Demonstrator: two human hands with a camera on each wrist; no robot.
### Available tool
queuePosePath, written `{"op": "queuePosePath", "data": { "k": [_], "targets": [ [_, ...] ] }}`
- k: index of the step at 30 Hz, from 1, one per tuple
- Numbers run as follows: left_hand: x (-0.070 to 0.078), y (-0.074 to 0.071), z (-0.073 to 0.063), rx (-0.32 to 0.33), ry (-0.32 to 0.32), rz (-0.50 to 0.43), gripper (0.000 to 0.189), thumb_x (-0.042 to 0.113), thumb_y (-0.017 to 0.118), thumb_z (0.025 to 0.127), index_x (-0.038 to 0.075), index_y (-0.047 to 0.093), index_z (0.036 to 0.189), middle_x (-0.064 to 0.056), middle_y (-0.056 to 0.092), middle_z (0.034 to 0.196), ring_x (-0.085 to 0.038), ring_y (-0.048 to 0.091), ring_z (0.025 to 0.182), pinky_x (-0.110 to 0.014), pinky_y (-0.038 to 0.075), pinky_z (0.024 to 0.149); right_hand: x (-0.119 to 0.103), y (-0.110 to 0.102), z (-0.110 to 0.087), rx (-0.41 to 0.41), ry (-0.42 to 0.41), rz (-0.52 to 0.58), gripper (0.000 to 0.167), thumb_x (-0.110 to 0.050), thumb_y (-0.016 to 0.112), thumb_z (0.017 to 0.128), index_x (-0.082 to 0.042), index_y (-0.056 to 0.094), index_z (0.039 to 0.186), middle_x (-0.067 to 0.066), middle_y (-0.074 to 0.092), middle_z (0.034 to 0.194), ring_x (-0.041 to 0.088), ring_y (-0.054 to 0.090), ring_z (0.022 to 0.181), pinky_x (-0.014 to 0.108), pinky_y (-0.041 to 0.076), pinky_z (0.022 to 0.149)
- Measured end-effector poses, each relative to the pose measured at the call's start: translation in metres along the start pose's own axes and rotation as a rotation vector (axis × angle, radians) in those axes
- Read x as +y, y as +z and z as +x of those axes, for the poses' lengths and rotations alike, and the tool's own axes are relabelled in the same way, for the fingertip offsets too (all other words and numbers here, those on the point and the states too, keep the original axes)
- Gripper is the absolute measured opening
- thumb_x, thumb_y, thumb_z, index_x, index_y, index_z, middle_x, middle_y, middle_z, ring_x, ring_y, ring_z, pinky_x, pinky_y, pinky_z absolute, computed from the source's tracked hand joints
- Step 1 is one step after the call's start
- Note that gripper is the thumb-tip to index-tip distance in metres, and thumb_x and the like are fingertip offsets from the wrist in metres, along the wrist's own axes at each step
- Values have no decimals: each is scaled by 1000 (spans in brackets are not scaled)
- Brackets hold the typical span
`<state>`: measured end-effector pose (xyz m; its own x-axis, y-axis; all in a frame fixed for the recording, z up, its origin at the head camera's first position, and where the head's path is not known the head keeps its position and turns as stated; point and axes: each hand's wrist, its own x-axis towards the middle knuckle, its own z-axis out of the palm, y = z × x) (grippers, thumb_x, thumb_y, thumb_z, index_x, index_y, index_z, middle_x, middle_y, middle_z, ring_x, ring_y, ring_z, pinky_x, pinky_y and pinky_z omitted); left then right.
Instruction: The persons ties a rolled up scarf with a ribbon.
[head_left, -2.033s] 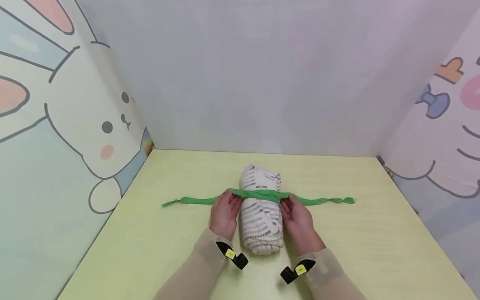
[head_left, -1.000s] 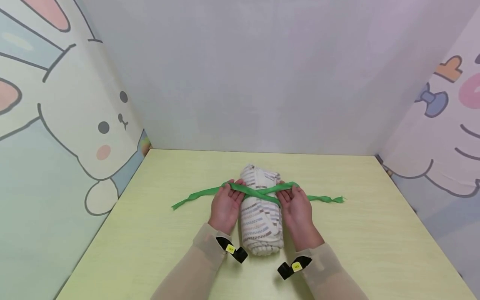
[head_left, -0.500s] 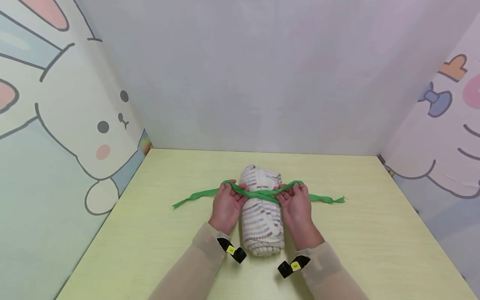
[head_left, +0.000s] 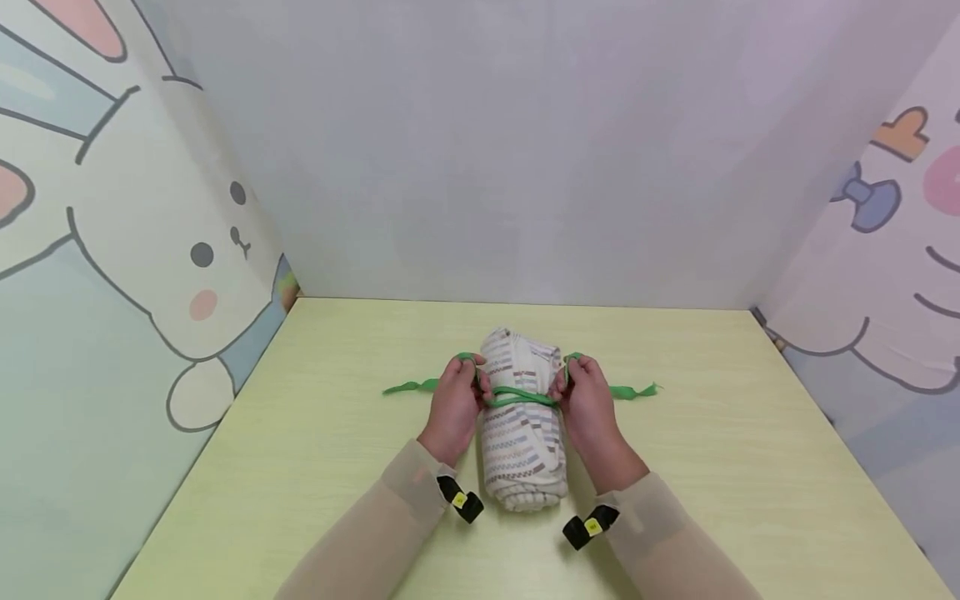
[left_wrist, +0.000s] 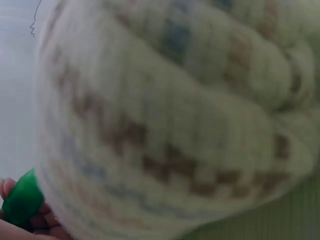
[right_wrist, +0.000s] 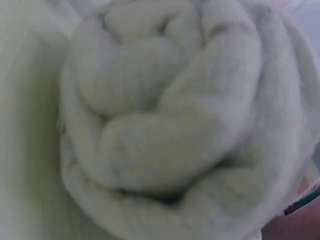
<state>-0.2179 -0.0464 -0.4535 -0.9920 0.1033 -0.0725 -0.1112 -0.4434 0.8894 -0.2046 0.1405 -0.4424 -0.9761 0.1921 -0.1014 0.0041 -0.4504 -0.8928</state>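
A rolled towel (head_left: 522,454), white with broken stripes in brown, blue and orange, lies lengthwise on the table. Around its middle runs a green ribbon (head_left: 521,397), its two strands crossing on top. My left hand (head_left: 452,408) grips the ribbon at the roll's left side, fingers curled. On the opposite side my right hand (head_left: 591,408) pinches the other strand between thumb and fingers. Short ribbon tails stick out past both hands. In the left wrist view the towel fills most of the frame, with green ribbon (left_wrist: 22,199) at lower left. The right wrist view shows the towel's coiled end (right_wrist: 160,130).
The pale yellow-green tabletop (head_left: 262,467) extends around the roll. A plain pale wall (head_left: 525,167) rises behind it, and cartoon-printed panels (head_left: 142,250) stand at both sides. Small black cameras (head_left: 461,500) are strapped over the beige sleeves.
Both hands have gone from open palms under the ribbon to curled fingers gripping it. The crossing has drawn down tighter on the towel, and the outer tails look shorter.
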Motion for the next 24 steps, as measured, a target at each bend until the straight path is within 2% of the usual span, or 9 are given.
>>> {"op": "queuePosePath", "data": {
  "k": [4,9,15,19,22,24],
  "targets": [
    [3,1,1,-31,9,110,24,18,35,114,3,53,117,-5,51,81,-15,47,68,-26,44,64,-2,2,0,-29,3,-79,15,-17,36,114,-12,33,101,3,37,70,14,37,60,25,37,60],
    [8,5,5,-84,17,279,24,18,38,113,2,57,117,-6,53,81,-17,46,71,-28,43,67,-6,3,1,-97,-24,-243,15,-18,41,113,-5,40,106,2,30,67,15,29,59,27,32,63],
    [17,14,7,-165,30,388,26,23,45,112,2,57,120,-8,60,86,-18,48,74,-27,42,70,-12,3,7,-168,-78,-456,24,-23,47,112,0,54,114,0,38,66,16,39,63,27,38,66],
    [22,21,6,-211,13,448,28,27,47,111,6,58,126,-6,68,97,-17,52,76,-26,45,72,-16,4,10,-224,-122,-600,29,-29,49,111,-2,60,118,1,45,69,15,44,64,27,41,64],
    [24,25,4,-238,10,485,31,32,46,112,12,58,132,-6,71,107,-17,56,78,-29,48,76,-18,6,11,-258,-152,-650,29,-29,49,111,-3,62,118,2,46,69,16,45,63,28,41,63],
    [26,27,3,-250,18,502,34,35,44,112,16,58,137,-8,69,110,-18,58,79,-32,49,78,-19,9,11,-280,-151,-634,28,-27,50,111,-2,62,117,0,51,70,15,48,65,27,42,65]
  ]
}}
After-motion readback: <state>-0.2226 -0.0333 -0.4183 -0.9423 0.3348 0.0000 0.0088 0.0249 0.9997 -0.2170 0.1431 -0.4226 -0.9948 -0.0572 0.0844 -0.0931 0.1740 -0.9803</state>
